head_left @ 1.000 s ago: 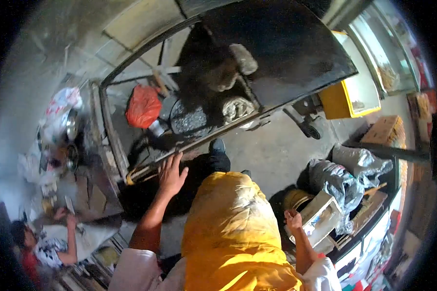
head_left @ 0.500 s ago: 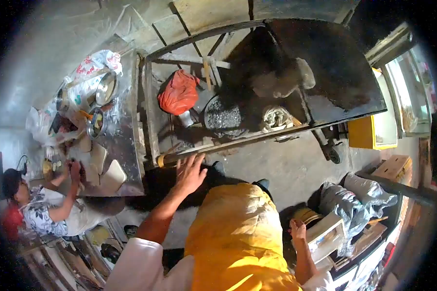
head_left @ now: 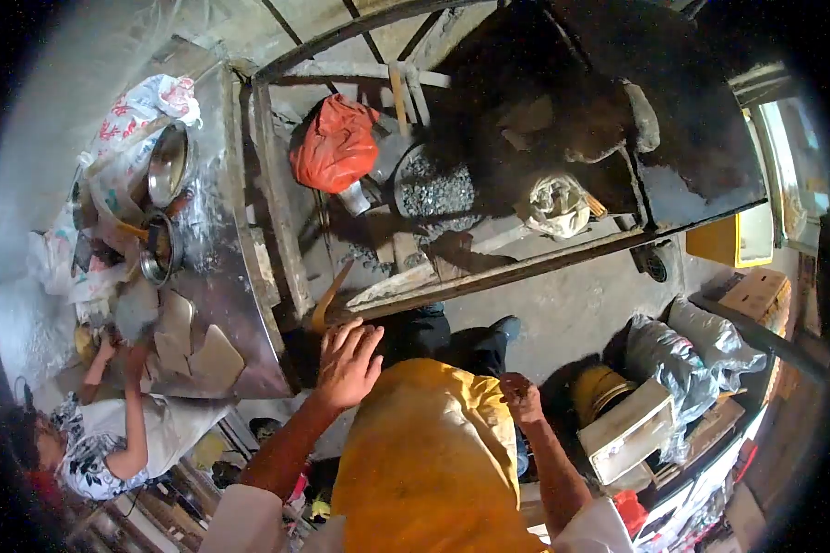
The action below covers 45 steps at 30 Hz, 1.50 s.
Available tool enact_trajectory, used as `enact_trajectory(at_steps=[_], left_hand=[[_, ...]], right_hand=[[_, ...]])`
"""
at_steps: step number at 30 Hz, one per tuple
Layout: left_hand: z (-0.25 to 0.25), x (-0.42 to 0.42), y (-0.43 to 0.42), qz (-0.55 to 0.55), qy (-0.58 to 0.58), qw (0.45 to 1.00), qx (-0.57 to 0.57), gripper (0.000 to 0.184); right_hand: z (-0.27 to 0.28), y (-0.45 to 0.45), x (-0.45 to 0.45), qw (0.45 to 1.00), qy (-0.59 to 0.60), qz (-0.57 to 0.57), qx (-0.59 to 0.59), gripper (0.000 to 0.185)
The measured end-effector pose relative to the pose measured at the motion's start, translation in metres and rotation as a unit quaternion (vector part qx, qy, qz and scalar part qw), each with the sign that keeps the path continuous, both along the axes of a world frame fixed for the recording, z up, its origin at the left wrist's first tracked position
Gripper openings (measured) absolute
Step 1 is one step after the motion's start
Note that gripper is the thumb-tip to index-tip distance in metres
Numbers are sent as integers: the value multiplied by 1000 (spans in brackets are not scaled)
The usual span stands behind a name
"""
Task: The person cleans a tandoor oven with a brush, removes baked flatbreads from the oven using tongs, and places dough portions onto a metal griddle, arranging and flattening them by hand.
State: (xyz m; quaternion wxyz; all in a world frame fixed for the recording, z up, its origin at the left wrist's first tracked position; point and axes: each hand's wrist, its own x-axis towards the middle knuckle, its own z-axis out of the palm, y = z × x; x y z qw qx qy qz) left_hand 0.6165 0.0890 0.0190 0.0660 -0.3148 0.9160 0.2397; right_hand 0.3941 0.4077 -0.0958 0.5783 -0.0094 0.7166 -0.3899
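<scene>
My left hand (head_left: 349, 364) is held out with its fingers apart, just in front of the near edge of a metal frame (head_left: 489, 267); nothing is in it. My right hand (head_left: 522, 399) is beside the yellow apron (head_left: 424, 452), its fingers curled; what they hold, if anything, is hidden. Inside the frame lie a red plastic bag (head_left: 335, 146), a round pan of grey lumps (head_left: 433, 189) and a pale crumpled bag (head_left: 559, 206). A wooden handle (head_left: 332, 297) leans at the frame's near left corner, close to my left hand.
At the left, a co-worker (head_left: 106, 452) has both hands over a table (head_left: 249, 341) with metal bowls (head_left: 168, 166). A dark plate (head_left: 692, 166) covers the frame's right part. Silvery sacks (head_left: 669, 355), a wooden box (head_left: 625, 433) and a yellow bin (head_left: 717, 241) stand at the right.
My right hand has moved left from near the wooden box to the apron. My left hand stays by the frame's edge, spread. The view has shifted, and the frame's near left corner shows the wooden handle.
</scene>
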Motion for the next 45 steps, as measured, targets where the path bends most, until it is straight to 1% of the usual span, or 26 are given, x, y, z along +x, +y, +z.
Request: enact_trajectory(at_steps=[2,4,5,6,8,9,11,12,14,16,19,21,24,28,31,34,35,36,37,38,39,40,42,43,44,45], left_hand=[[-2,6,1,-9,-1,1000,-8,49],[-10,14,4,6,21,1000,-16,48],[-8,16,7,30,16,998,-49,49],[-5,17,9,52,13,995,-81,50],[-13,27,6,77,-34,991,-100,60],[-16,33,6,89,-37,990,-106,62],[-18,35,-4,86,-50,990,-100,65],[-17,35,-8,71,-73,990,-99,65],[-31,46,-13,56,-93,984,-138,64],[-32,45,-16,75,-99,983,-133,61],[-31,43,-26,59,-122,980,-146,58],[-29,38,-26,44,-127,979,-152,58],[-14,16,-20,23,-129,971,-201,59],[-16,-7,-4,2,-71,994,-77,63],[-12,-56,6,-58,-34,998,-16,73],[-25,-112,10,-96,8,995,-27,79],[-32,-129,7,-101,15,993,-51,79],[-40,-142,3,-107,20,991,-74,78],[-47,-153,-2,-110,17,988,-110,77],[-57,-158,-6,-103,15,986,-132,78],[-64,-161,-8,-87,10,990,-110,83],[-68,-163,-9,-71,5,993,-89,87],[-70,-167,-8,-104,12,985,-139,98],[-70,-169,-10,-89,9,990,-110,98],[-67,-171,-12,-72,7,994,-84,99],[-69,-171,-14,-68,15,995,-65,100]], right_hand=[[-26,3,1,999,5,12,-32,25],[-50,2,-4,987,32,122,-99,36],[-63,-2,-2,995,-24,65,-74,35],[-66,-5,-6,980,76,156,-98,33],[-37,-37,-17,971,120,199,-49,33],[-38,-38,-14,971,123,198,-46,33],[-46,-27,-9,995,36,93,-17,31],[-74,-2,-5,981,105,156,-49,30],[-30,-26,-9,995,56,62,-55,29],[-64,1,-7,985,100,138,-22,32],[-60,7,-7,989,103,89,-58,34],[-51,10,-9,990,60,129,23,38],[-40,14,-10,994,59,96,-12,40],[-41,16,-12,996,73,44,15,27],[-24,0,-34,997,20,42,53,32],[-94,30,-61,999,46,17,19,28],[-114,26,-77,992,122,-4,-33,26],[-153,26,-99,951,-66,-266,-141,26],[-157,12,-132,975,220,-5,-40,29],[-137,-25,-166,972,224,-60,-25,33],[-182,-23,-198,967,245,-68,-8,30],[-144,-62,-233,968,233,-62,62,35],[-255,-35,-296,957,240,-147,-76,42],[-297,-28,-331,945,198,-189,-176,46],[-329,-23,-366,929,138,-215,-266,50],[-334,-23,-400,918,19,-208,-338,46]])
